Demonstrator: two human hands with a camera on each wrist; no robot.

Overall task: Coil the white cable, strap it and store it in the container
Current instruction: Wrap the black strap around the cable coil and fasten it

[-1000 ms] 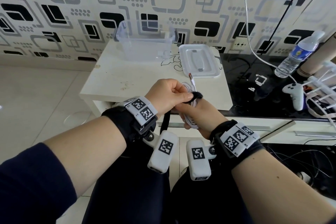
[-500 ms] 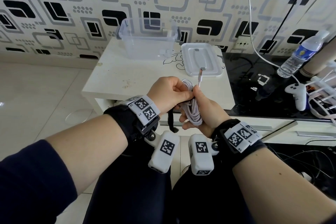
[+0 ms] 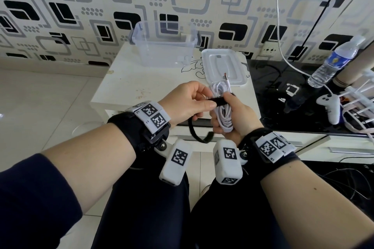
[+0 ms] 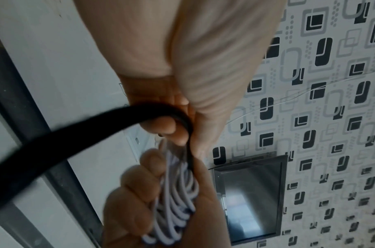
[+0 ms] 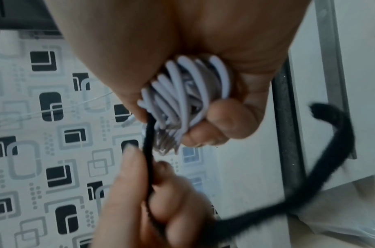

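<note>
Container: clear rectangular plastic container (image 3: 165,46) with grey side latches, standing open at the far edge of the white desk (image 3: 129,87), against the patterned wall; nothing visible inside through its walls.
Lid: white rectangular plastic lid (image 3: 223,68), lying flat on the desk just to the right of the container, apart from it.
Cable: white cable (image 3: 223,111) wound into a long, narrow bundle of many loops, held upright in front of the near edge of the desk, well apart from the container; metal plug end (image 3: 225,76) sticking up from the top of the bundle.
Cable, close view: loops (image 5: 182,94) packed side by side in the palm, slightly crossed over one another.
Strap: black fabric strap (image 3: 217,101) lying across the upper middle of the bundle; free tail hanging below in a curve (image 3: 197,135), end not fastened.
Right hand: right hand (image 3: 236,115) wrapped around the lower half of the bundle, fingers (image 5: 231,117) curled round the loops, thumb pressing on the strap against the cable.
Left hand: left hand (image 3: 186,103) beside the bundle, thumb and forefinger pinching the strap taut, other fingers (image 4: 161,127) curled beneath.
Right of desk: black glossy counter (image 3: 283,95) carrying a clear plastic water bottle (image 3: 334,62) with a blue label and a white game controller (image 3: 330,107).
</note>
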